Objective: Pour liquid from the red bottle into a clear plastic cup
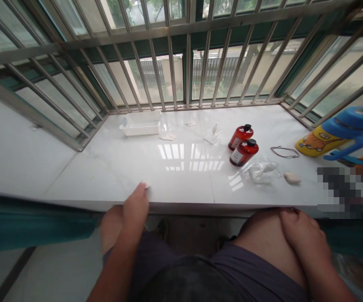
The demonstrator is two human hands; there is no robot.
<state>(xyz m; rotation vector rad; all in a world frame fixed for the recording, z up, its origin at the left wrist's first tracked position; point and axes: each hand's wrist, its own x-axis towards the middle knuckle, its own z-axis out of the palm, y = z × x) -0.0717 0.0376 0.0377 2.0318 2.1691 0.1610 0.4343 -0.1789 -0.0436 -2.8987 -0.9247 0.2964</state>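
Observation:
Near the front edge of the white sill, my left hand (137,200) pinches a small crumpled white tissue (147,186) against the surface. My right hand (305,230) rests on my right knee, fingers laid over it and holding nothing. Two red bottles (243,152) with black caps stand close together right of the middle. Farther back are a white perforated basket (141,126), a crumpled tissue (167,136) beside it, and a clear plastic piece (213,135).
A clear plastic bag (263,172) and a beige case-like object (292,178) lie in front of the bottles, to their right. A thin cord loop (284,152) lies beside a yellow and blue bottle (329,133). Metal window bars (187,67) border the back.

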